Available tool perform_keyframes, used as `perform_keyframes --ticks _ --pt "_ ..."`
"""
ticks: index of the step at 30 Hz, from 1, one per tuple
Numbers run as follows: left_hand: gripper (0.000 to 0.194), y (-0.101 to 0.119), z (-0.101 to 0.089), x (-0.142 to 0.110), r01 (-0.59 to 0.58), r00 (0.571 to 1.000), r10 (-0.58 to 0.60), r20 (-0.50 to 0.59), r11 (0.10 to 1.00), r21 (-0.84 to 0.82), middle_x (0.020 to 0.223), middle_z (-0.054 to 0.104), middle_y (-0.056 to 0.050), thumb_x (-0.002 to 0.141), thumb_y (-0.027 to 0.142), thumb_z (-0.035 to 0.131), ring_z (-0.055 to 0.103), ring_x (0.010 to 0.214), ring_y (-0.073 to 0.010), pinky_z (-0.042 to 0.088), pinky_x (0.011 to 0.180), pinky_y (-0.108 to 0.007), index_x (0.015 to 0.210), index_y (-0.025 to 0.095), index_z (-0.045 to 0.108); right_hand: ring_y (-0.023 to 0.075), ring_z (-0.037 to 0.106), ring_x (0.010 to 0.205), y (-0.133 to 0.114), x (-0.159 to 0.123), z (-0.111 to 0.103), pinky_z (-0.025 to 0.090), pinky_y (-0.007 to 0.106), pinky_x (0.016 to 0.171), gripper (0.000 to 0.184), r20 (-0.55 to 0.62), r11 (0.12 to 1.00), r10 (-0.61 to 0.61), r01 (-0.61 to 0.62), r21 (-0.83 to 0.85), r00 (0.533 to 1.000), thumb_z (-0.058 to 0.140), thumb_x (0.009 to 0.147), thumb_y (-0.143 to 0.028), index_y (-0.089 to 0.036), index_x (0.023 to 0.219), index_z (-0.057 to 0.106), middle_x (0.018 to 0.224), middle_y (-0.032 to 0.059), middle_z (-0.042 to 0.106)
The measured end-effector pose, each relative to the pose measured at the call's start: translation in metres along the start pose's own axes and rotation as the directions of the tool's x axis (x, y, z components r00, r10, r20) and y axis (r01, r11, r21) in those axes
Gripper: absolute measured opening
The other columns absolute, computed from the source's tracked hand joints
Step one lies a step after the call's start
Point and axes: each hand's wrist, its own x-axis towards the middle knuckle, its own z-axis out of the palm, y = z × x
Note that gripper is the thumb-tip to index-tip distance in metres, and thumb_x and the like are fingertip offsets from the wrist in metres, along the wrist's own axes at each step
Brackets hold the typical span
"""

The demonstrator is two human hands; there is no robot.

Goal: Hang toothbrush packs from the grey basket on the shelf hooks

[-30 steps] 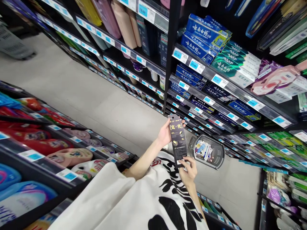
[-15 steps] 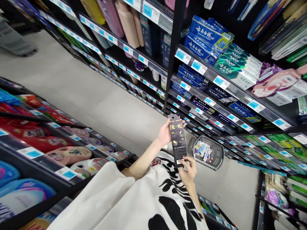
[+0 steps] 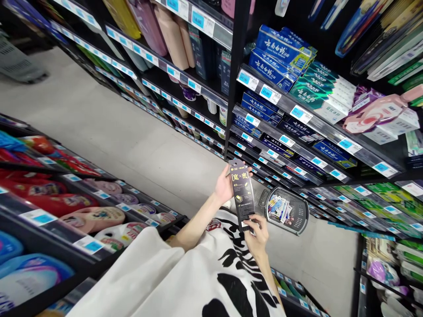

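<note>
Left fingers point(image 3: 250, 169) and right fingers point(image 3: 261, 222) hold the dark package point(image 3: 243, 197) — long axis steep, yellow-lettered end uppermost.

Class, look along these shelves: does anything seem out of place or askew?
One thing: at upper right, a pink bottle-shaped item slants across purple boxes, partly hiding them, whereas the green boxes beside them are stacked fairly neatly. The held black package shows no visible damage.

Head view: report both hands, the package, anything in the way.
Left hand gripping black printed package near top. Right hand at its lower end, fingers covering part of it. Shopping basket nearby, clear of both.
</note>
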Motion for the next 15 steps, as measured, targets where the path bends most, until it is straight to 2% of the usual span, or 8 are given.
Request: perform_keyframes --ticks 3,5,6,7,9,11,13,15 --pt "0.049 -0.002 -0.005 0.007 -0.039 0.998 0.041 -0.045 0.998 0.042 0.118 0.074 -0.015 0.102 0.045 0.043 0.073 0.1 -0.0269 0.058 0.082 -0.036 0.135 0.015 0.061 0.0205 0.067 0.096 -0.001 0.001 0.001 0.058 0.035 0.079 0.029 -0.024 0.997 0.067 -0.066 0.045 0.997 0.061 0.085 -0.003 -0.025 0.1 0.073 0.103 0.007 0.067" --pt "0.038 -0.004 -0.007 0.012 -0.103 0.989 0.109 -0.096 0.992 0.067 0.108 0.077 -0.01 0.098 0.036 0.053 0.074 0.089 -0.0212 0.057 0.075 -0.03 0.129 0.017 0.065 0.0211 0.068 0.095 -0.001 0.001 0.003 0.058 0.036 0.081 0.019 -0.047 0.977 0.2 -0.196 0.083 0.979 0.066 0.086 -0.011 -0.022 0.1 0.072 0.102 0.0073 0.069" --pt "0.033 -0.004 -0.007 0.013 -0.143 0.979 0.154 -0.131 0.986 0.085 0.102 0.077 -0.007 0.096 0.032 0.058 0.073 0.083 -0.0184 0.056 0.073 -0.028 0.124 0.018 0.067 0.0205 0.069 0.09 -0.001 0.001 0.004 0.059 0.036 0.079 0.017 -0.053 0.947 0.307 -0.3 0.118 0.95 0.068 0.087 -0.016 -0.021 0.103 0.071 0.102 0.0074 0.069" --pt "0.029 -0.004 -0.007 0.014 -0.184 0.965 0.201 -0.168 0.977 0.11 0.096 0.077 -0.005 0.092 0.028 0.064 0.072 0.079 -0.0164 0.055 0.072 -0.027 0.118 0.018 0.069 0.0192 0.07 0.082 0.0 0.001 0.006 0.059 0.035 0.076 0.019 -0.052 0.895 0.427 -0.414 0.167 0.903 0.069 0.088 -0.022 -0.02 0.106 0.069 0.103 0.0077 0.07" --pt "0.025 -0.005 -0.006 0.014 -0.255 0.929 0.293 -0.227 0.95 0.181 0.09 0.077 -0.002 0.085 0.024 0.073 0.071 0.076 -0.0151 0.055 0.075 -0.027 0.109 0.017 0.071 0.0154 0.069 0.065 0.003 -0.001 0.009 0.059 0.032 0.066 0.031 -0.018 0.74 0.638 -0.607 0.289 0.77 0.069 0.089 -0.035 -0.018 0.114 0.063 0.101 0.0075 0.07" --pt "0.029 -0.005 -0.005 0.013 -0.283 0.908 0.342 -0.241 0.926 0.249 0.093 0.077 -0.003 0.079 0.024 0.079 0.072 0.079 -0.0163 0.055 0.079 -0.028 0.106 0.016 0.071 0.0144 0.067 0.057 0.006 -0.003 0.013 0.057 0.031 0.062 0.041 0.032 0.604 0.748 -0.7 0.382 0.663 0.068 0.089 -0.043 -0.016 0.118 0.058 0.091 0.0048 0.07" --pt "0.032 -0.006 -0.004 0.012 -0.281 0.909 0.35 -0.228 0.916 0.285 0.096 0.078 -0.005 0.077 0.026 0.081 0.072 0.083 -0.0178 0.055 0.08 -0.029 0.106 0.014 0.072 0.0158 0.067 0.057 0.009 -0.004 0.015 0.056 0.031 0.062 0.045 0.077 0.538 0.78 -0.727 0.427 0.622 0.07 0.087 -0.047 -0.016 0.117 0.057 0.08 0.0012 0.069" --pt "0.032 -0.006 -0.004 0.011 -0.267 0.912 0.339 -0.23 0.918 0.294 0.095 0.078 -0.005 0.077 0.026 0.081 0.072 0.081 -0.0181 0.055 0.078 -0.029 0.105 0.014 0.071 0.0166 0.067 0.057 0.011 -0.005 0.017 0.056 0.03 0.061 0.048 0.11 0.503 0.789 -0.739 0.449 0.604 0.071 0.086 -0.049 -0.016 0.117 0.056 0.073 -0.0005 0.068"
